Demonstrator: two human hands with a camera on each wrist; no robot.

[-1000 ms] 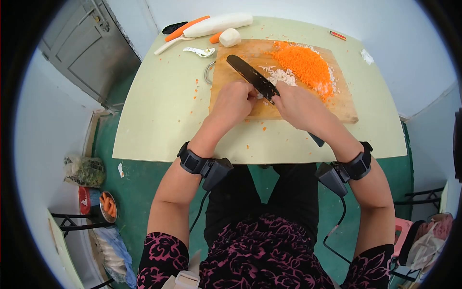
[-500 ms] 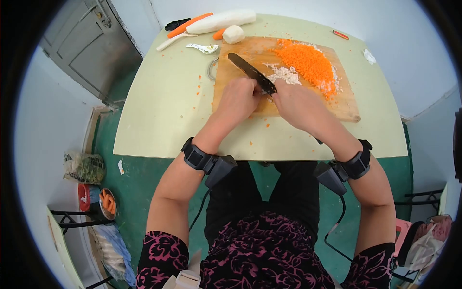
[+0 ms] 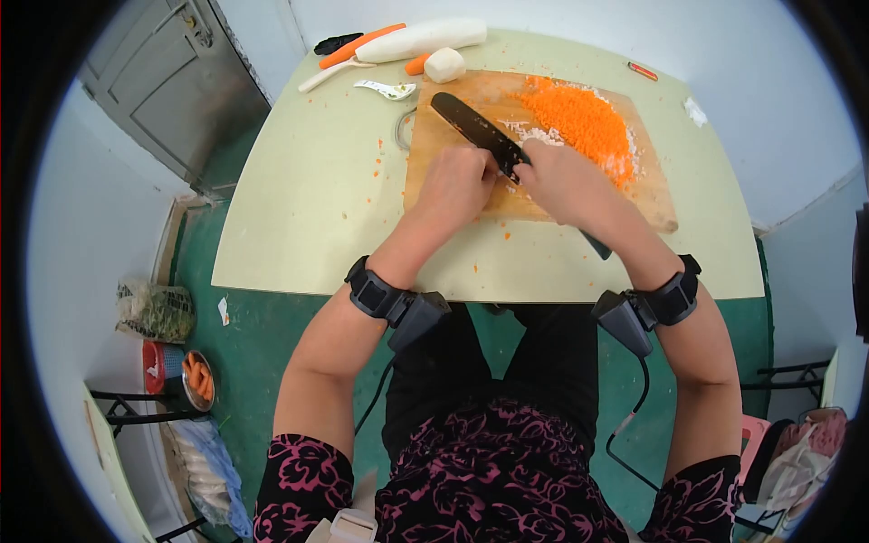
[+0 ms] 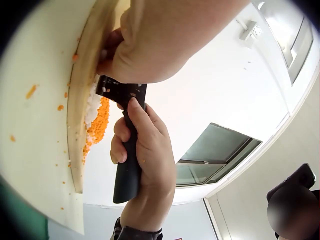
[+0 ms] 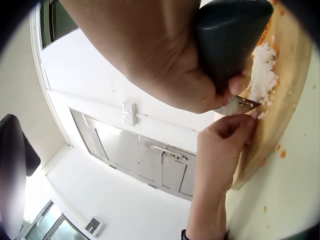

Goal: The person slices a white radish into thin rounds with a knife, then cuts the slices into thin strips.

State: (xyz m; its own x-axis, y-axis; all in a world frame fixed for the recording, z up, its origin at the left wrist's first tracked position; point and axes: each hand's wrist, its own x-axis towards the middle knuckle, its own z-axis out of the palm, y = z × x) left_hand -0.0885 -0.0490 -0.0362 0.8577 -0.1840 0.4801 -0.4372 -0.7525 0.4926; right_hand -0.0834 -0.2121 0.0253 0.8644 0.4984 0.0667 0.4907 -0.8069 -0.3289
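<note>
My right hand (image 3: 566,181) grips a kitchen knife by its dark handle (image 4: 131,170), thumb on the side near the blade. The dark blade (image 3: 475,131) slants up and left over the wooden cutting board (image 3: 434,149). Close beside the blade, my left hand (image 3: 455,185) rests low on the board with curled fingers, pinching a small pale piece, apparently white radish, mostly hidden by the fingers. Chopped white radish (image 5: 263,72) lies just beyond the knife. A large heap of finely diced carrot (image 3: 584,127) covers the board's far right part.
Behind the board lie a whole white radish (image 3: 421,41), a carrot (image 3: 362,45), a cut radish chunk (image 3: 444,65), a peeler (image 3: 333,75) and a white spoon (image 3: 386,90). A small red object (image 3: 643,71) and crumpled tissue (image 3: 695,110) lie at the back right. Carrot bits dot the table (image 3: 299,208).
The knife dips and then lifts again, its blade showing more of its flat side now. My left hand stays beside it, shifted slightly right in view.
</note>
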